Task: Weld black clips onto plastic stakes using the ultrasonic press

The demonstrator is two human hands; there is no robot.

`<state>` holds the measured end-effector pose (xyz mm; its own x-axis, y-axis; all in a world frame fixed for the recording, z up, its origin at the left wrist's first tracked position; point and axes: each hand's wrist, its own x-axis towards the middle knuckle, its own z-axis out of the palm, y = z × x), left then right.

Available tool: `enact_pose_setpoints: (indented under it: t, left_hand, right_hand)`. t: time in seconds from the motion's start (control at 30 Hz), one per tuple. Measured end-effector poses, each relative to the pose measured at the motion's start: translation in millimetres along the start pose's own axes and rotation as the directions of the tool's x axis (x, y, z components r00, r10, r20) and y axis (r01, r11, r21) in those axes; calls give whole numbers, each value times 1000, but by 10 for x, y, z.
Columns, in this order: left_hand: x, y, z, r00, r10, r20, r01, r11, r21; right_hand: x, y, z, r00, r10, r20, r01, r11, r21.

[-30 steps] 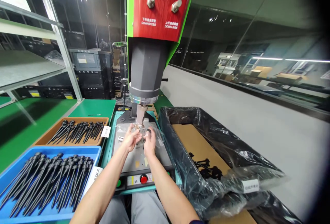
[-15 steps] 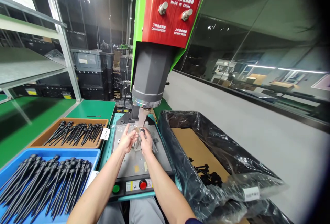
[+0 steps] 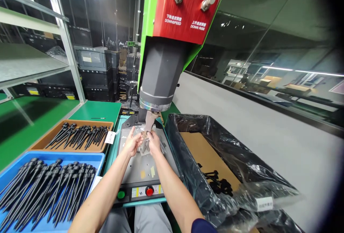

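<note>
My left hand (image 3: 133,142) and my right hand (image 3: 153,142) meet over the metal plate (image 3: 134,170) of a press. Between them is a thin clear plastic film (image 3: 139,128), pinched by the fingers of both hands. The film partly covers the metal fixture (image 3: 145,150) under my fingers. Just above, the pale metal tip (image 3: 150,120) of the press points down close to my fingertips. Whether a small part lies inside the film cannot be made out.
Blue bin (image 3: 100,161) and orange tray (image 3: 107,149) at left hold many black stemmed parts. At right, a box lined with black plastic (image 3: 188,168) holds several black parts. Green button (image 3: 121,194) and red button (image 3: 149,190) sit on the front panel.
The view has shifted slightly, with the press head now higher and further right in the picture. Both hands stay at the fixture; the dark piece seen at my right fingertips is less visible.
</note>
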<state>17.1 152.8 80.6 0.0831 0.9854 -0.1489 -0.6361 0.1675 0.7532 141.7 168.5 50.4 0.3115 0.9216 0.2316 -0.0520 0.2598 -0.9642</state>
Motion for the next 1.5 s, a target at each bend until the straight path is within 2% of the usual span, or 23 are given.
enact_pose_setpoints:
  t: [0.23, 0.43, 0.53, 0.67, 0.93, 1.0, 1.03, 1.1, 1.17, 1.2, 1.27, 1.4, 1.5]
  left_hand:
    - [14, -61, -39, 1000, -4, -14, 4, 1000, 7]
    - [0, -86, -53, 1000, 13, -20, -12, 1000, 18]
    - [-17, -85, -64, 999, 12, -36, -10, 999, 37]
    - [-44, -99, -97, 999, 14, -29, -12, 998, 58]
    - [-20, -166, -180, 999, 52, -2, -52, 996, 75]
    - [-9, -178, -176, 998, 60, -4, -60, 996, 74]
    - [-8, -182, -169, 998, 65, -7, -64, 995, 78]
    - [-11, -186, -153, 997, 74, -10, -72, 994, 85]
    - [-17, -189, -141, 997, 75, -10, -74, 994, 81]
    - [-19, -191, -138, 997, 74, -10, -73, 995, 75]
    - [-18, -198, -138, 998, 69, -6, -69, 996, 59]
    - [-4, -211, -143, 995, 98, 2, -98, 994, 49]
    - [-2, -204, -130, 992, 127, -2, -126, 988, 85]
  right_hand:
    - [67, -14, 16, 996, 86, -2, -86, 995, 58]
    - [-26, 67, -16, 998, 31, -50, -32, 999, -7]
    - [-121, 153, -98, 998, 32, -47, -29, 998, 56]
    - [-273, 224, -249, 998, 60, 37, -67, 974, 218]
    - [-835, 129, -499, 992, 15, 128, -54, 950, 307]
    - [-895, 67, -497, 987, 83, 141, -137, 891, 433]
    - [-894, 33, -488, 976, 158, 149, -213, 830, 516]
    - [-844, -28, -464, 922, 358, 150, -366, 676, 639]
    - [-773, -70, -442, 846, 524, 101, -444, 587, 676]
    - [-745, -79, -433, 820, 569, 65, -456, 580, 675]
    - [-721, -75, -419, 808, 589, -1, -444, 610, 656]
    - [-742, -13, -417, 844, 536, -39, -402, 678, 615]
    - [-742, 26, -454, 846, 523, -99, -378, 721, 581]
